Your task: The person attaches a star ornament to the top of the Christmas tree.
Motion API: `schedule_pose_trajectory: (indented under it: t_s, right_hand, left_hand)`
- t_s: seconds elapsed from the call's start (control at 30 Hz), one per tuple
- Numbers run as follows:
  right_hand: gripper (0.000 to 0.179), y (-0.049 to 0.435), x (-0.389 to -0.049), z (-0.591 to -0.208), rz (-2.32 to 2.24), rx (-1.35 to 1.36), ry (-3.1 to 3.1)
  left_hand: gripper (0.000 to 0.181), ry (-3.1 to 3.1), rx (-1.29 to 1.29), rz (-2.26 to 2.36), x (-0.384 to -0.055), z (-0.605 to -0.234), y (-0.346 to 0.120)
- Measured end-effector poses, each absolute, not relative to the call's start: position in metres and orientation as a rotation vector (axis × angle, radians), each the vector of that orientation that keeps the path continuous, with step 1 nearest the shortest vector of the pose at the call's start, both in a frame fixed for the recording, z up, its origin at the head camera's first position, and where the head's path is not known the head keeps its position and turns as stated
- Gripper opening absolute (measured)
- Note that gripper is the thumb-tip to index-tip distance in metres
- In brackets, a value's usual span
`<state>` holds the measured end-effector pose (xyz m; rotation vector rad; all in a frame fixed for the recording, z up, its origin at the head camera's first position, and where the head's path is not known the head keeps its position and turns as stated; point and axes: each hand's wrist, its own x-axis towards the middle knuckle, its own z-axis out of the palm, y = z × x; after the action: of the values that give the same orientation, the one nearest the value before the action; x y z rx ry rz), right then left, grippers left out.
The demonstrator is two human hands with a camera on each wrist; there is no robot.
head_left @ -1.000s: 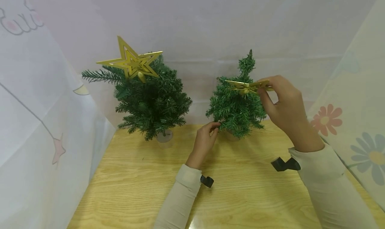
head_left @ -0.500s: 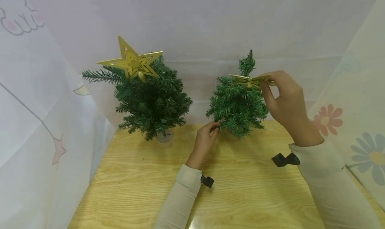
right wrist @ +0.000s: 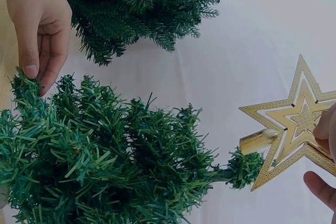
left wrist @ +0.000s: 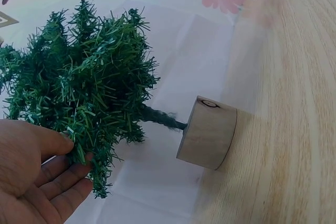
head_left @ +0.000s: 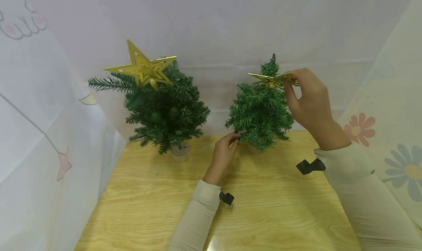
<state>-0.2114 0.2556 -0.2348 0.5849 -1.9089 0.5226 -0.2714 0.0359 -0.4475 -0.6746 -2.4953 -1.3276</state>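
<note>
In the head view, my right hand (head_left: 310,101) pinches one point of a gold star tree topper (head_left: 271,80) in front of the top of the small green artificial Christmas tree (head_left: 258,113). The right wrist view shows the star's short gold tube (right wrist: 260,140) close beside the tree's tip (right wrist: 244,169); whether they touch I cannot tell. Low on the same tree, my left hand (head_left: 225,152) pinches the end of a branch (left wrist: 81,135) between thumb and fingers. The tree stands upright on a round wooden base (left wrist: 207,132).
To the left stands a second, darker Christmas tree (head_left: 168,113) with a gold star (head_left: 145,71) tilted at its top and one branch jutting left. Both trees stand near the back of the wooden table (head_left: 148,207). Pale printed cloth (head_left: 214,27) hangs behind and at both sides.
My right hand has lifted the star from in front of the upper branches to the level of the tree's tip. The left hand keeps its place at the lower branch.
</note>
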Motion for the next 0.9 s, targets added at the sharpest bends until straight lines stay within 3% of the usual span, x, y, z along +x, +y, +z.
schedule_pose_trajectory:
  t_s: [0.9]
  right_hand:
    - [0.013, 0.252, -0.217, -0.22, 0.511, 0.581, -1.883]
  left_hand:
    - [0.025, -2.5, -0.667, -1.339, -0.272, -0.449, 0.035]
